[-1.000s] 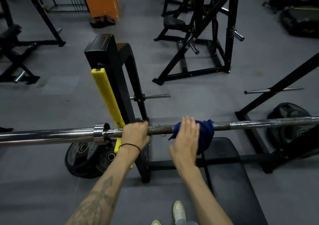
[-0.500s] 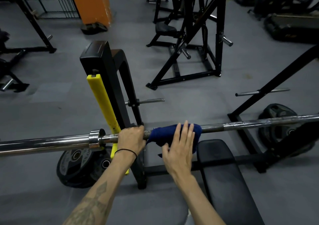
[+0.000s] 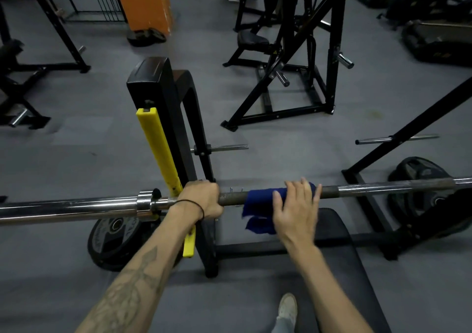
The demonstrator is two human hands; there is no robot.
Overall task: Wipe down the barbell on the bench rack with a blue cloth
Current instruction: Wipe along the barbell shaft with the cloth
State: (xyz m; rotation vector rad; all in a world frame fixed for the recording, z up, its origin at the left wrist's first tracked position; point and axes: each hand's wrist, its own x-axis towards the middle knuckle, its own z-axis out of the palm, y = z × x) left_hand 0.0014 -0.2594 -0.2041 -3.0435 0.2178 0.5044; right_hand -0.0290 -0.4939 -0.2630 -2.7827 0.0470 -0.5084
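Down at the bottom edge, my shoe (image 3: 288, 306) shows on the grey floor (image 3: 76, 159), with the black bench pad (image 3: 339, 233) just right of it. Up from there, my left hand (image 3: 201, 199) is curled tight around the barbell (image 3: 76, 208) at centre frame, right beside the yellow guard (image 3: 158, 151) on the black rack upright (image 3: 155, 84). My right hand (image 3: 296, 210) lies flat, fingers straight and spread, pressing the blue cloth (image 3: 260, 201) onto the bar's dark middle stretch; a flap of cloth hangs below the bar. The bar runs clear across the frame, left edge to right. Beneath it, weight plates (image 3: 112, 235) lean at lower left. Beyond, black machine frames (image 3: 293, 59) fill the upper right, and an orange pillar (image 3: 143, 3) stands at the top.
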